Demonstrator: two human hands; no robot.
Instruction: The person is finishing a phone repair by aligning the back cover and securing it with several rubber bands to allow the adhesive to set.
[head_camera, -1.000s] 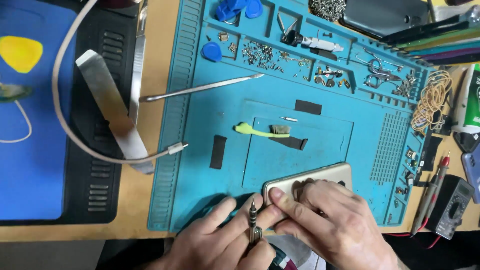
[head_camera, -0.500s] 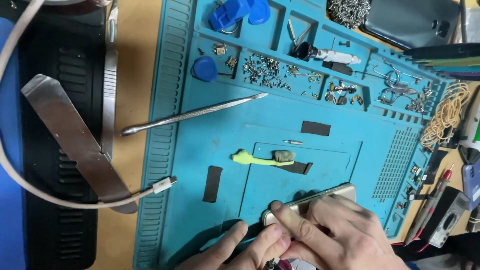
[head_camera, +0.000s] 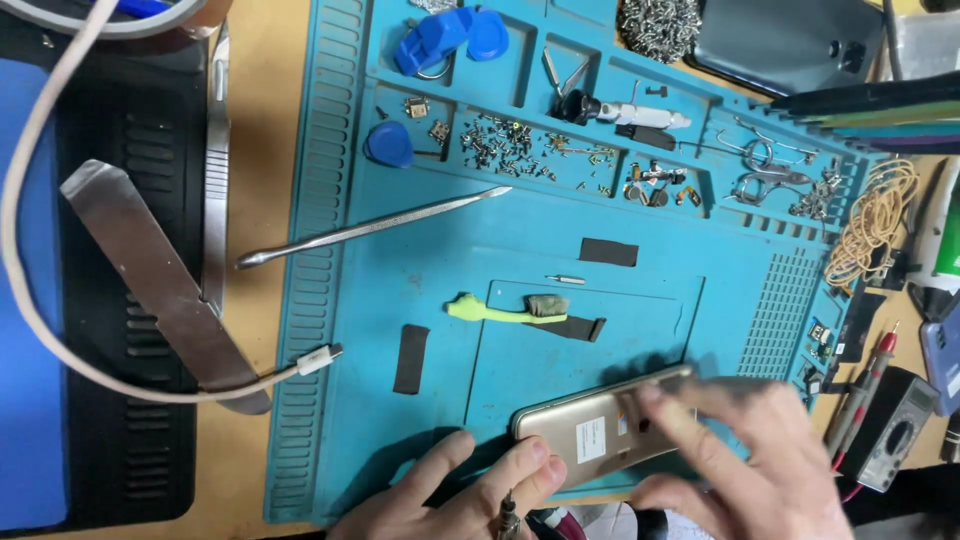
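At six o'clock on the blue work mat (head_camera: 420, 300), a gold phone (head_camera: 590, 430) is lying back-up, tilted so its far end is pointing toward two o'clock. The left hand (head_camera: 470, 495) is pressing its thumb against the phone's near left corner while its fingers are closing around a thin metal tool (head_camera: 508, 515) that is standing up between them. The right hand (head_camera: 745, 460), blurred, is resting its fingertips on the phone's right half with the fingers spread apart, so it is touching rather than clamping. Just beyond the phone, toward twelve o'clock, a green-handled brush (head_camera: 505, 311) is lying across a dark strip. Farther up, a long metal spudger (head_camera: 372, 228) is lying slantwise, half off the mat. At nine o'clock a white cable (head_camera: 150, 385) is looping over a flat steel blade (head_camera: 160, 285) on the worktop (head_camera: 255, 130).
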